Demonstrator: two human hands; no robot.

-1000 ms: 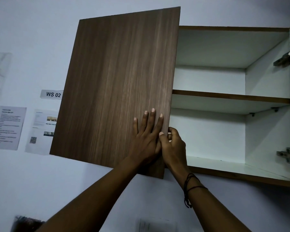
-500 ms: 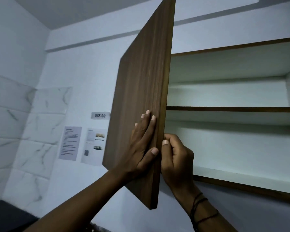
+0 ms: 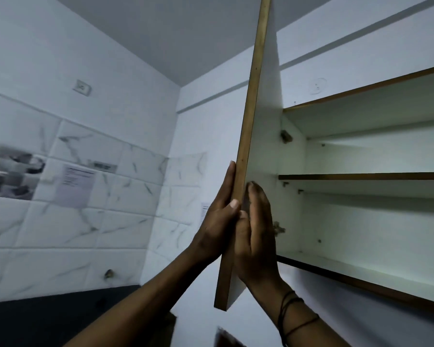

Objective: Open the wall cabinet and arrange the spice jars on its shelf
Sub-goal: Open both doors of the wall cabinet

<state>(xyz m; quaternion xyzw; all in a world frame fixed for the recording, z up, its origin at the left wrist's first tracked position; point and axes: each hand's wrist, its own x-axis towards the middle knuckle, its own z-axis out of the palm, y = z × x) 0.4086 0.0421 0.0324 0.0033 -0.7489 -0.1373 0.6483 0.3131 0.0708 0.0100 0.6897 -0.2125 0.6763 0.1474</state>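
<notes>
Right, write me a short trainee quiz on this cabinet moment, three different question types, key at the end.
1. True or false: spice jars already stand on the middle shelf of the cabinet.
2. Multiple choice: how does the cabinet door appear in the head view? A) shut flat against the cabinet B) swung out, seen nearly edge-on C) lying on the counter
3. Fill in: the left hand lies flat on the door's outer side, and the right hand lies on its ___ side.

Key: 1 false; no jars show on the visible shelves. 2 B. 3 inner (white).
</notes>
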